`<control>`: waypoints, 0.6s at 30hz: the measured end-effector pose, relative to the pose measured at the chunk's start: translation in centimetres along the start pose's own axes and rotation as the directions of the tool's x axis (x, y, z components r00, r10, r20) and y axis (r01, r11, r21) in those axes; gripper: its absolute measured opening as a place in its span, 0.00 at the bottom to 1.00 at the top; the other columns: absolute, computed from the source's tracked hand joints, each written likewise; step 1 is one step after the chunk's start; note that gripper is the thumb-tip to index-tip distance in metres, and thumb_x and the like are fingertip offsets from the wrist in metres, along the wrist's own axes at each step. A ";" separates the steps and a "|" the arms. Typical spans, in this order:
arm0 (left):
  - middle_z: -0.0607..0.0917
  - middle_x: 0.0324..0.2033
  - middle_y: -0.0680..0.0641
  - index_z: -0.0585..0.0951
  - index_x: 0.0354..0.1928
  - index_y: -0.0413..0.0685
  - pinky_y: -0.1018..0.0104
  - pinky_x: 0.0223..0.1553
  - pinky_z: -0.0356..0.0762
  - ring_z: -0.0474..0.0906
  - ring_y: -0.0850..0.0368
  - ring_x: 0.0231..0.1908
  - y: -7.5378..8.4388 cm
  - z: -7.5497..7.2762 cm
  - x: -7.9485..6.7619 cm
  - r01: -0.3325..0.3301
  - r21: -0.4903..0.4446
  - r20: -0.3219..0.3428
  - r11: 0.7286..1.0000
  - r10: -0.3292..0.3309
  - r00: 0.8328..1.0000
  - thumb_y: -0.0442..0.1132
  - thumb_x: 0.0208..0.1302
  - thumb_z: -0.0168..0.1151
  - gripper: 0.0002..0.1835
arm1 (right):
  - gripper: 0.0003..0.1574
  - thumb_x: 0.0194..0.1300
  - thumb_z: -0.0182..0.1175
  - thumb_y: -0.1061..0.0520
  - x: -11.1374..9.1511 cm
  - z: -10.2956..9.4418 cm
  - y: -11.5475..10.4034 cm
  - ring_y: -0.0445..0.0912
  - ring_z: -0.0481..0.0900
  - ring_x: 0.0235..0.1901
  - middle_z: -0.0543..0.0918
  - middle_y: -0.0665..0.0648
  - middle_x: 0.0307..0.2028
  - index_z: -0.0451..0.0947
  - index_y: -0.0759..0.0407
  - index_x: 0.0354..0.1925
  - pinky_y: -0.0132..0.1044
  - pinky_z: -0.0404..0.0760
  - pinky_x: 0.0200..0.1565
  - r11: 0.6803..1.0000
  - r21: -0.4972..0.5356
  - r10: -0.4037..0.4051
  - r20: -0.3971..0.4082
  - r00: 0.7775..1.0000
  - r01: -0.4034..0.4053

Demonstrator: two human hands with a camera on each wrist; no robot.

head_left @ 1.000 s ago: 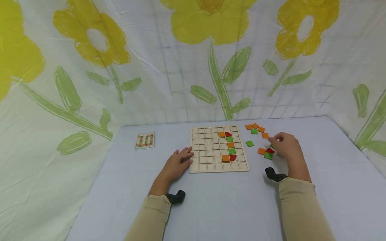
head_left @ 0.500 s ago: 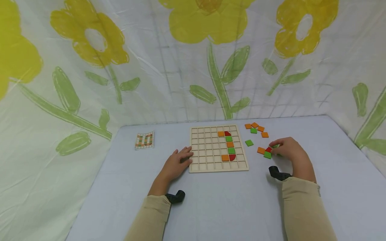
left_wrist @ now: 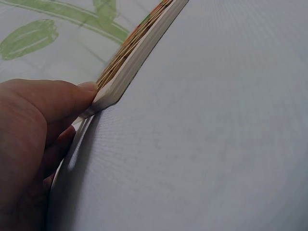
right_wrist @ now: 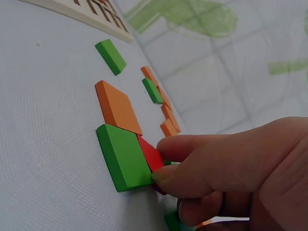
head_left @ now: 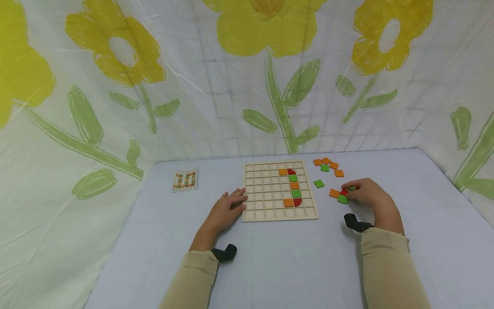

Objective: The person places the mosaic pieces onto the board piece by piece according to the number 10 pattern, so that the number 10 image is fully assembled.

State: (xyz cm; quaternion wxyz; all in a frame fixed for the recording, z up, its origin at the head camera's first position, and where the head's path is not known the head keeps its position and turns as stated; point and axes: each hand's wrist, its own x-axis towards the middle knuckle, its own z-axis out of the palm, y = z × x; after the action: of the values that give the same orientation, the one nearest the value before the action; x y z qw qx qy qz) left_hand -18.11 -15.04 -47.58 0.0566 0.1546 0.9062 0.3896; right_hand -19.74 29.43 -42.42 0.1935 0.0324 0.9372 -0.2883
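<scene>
A pale wooden grid board (head_left: 263,206) lies on the table, with orange, green and red tiles set in its right-hand columns. My left hand (head_left: 225,211) rests at its left edge, fingers loosely extended; in the left wrist view the thumb (left_wrist: 72,98) touches the board's rim. To the right of the board, my right hand (head_left: 368,194) pinches a red tile with a curved edge (right_wrist: 151,153) between thumb and index finger. That tile sits against a green square tile (right_wrist: 124,159) and near an orange one (right_wrist: 118,107). My fingers partly hide more green tiles behind them.
A small pattern card (head_left: 185,180) with a coloured grid lies left of the board. Several orange tiles (head_left: 338,173) and a green tile (head_left: 325,168) are grouped at the back right. Another green tile (head_left: 319,183) lies beside the board. A flower-printed curtain (head_left: 185,128) hangs behind the table.
My right hand has come down slightly from above the pile, and its thumb and index finger now meet the red tile. My left hand stays at the board's edge.
</scene>
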 end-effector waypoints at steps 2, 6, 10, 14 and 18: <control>0.69 0.70 0.59 0.79 0.62 0.50 0.57 0.79 0.42 0.60 0.61 0.72 0.0 0.0 0.0 -0.003 0.001 -0.002 1.000 0.003 1.000 0.45 0.70 0.60 0.21 | 0.27 0.66 0.55 0.55 0.0 0.0 0.0 0.65 0.66 0.56 0.69 0.75 0.62 0.76 0.60 0.61 0.62 0.72 0.59 1.000 0.004 0.004 -0.001 1.000 -0.004; 0.69 0.70 0.59 0.79 0.62 0.50 0.57 0.79 0.42 0.60 0.61 0.72 0.0 0.0 0.0 -0.009 0.004 -0.004 1.000 0.009 1.000 0.45 0.70 0.60 0.21 | 0.27 0.66 0.54 0.55 0.1 0.1 0.0 0.64 0.66 0.54 0.71 0.74 0.61 0.77 0.59 0.62 0.61 0.73 0.56 1.000 0.005 0.008 -0.002 1.000 -0.008; 0.69 0.70 0.59 0.79 0.62 0.50 0.57 0.79 0.42 0.60 0.61 0.72 -0.1 0.0 0.0 -0.011 0.006 -0.004 1.000 0.011 1.000 0.45 0.70 0.60 0.21 | 0.28 0.64 0.58 0.53 0.2 0.3 0.1 0.62 0.66 0.51 0.73 0.71 0.57 0.77 0.58 0.61 0.57 0.75 0.51 1.000 -0.008 0.019 -0.009 1.000 -0.019; 0.69 0.70 0.59 0.79 0.62 0.50 0.57 0.79 0.42 0.60 0.61 0.72 -0.2 0.0 0.0 -0.011 0.012 -0.008 1.000 0.011 1.000 0.45 0.70 0.60 0.21 | 0.26 0.63 0.64 0.50 0.4 0.6 -0.2 0.60 0.70 0.46 0.77 0.67 0.47 0.79 0.59 0.56 0.50 0.76 0.43 1.000 -0.006 0.021 -0.048 0.999 -0.021; 0.69 0.70 0.59 0.79 0.62 0.51 0.57 0.79 0.42 0.60 0.61 0.72 -0.2 0.1 0.0 -0.008 0.011 -0.009 1.000 0.008 1.000 0.45 0.70 0.60 0.21 | 0.18 0.60 0.67 0.51 0.5 0.8 -0.5 0.55 0.72 0.39 0.79 0.61 0.37 0.78 0.61 0.44 0.40 0.72 0.35 1.000 0.012 -0.018 -0.092 0.996 0.019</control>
State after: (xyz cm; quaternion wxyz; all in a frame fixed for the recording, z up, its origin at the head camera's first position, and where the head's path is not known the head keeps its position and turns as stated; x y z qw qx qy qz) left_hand -18.15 -15.07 -47.79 0.0502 0.1566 0.9080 0.3853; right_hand -20.04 28.55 -42.97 0.1474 0.0382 0.9435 -0.2943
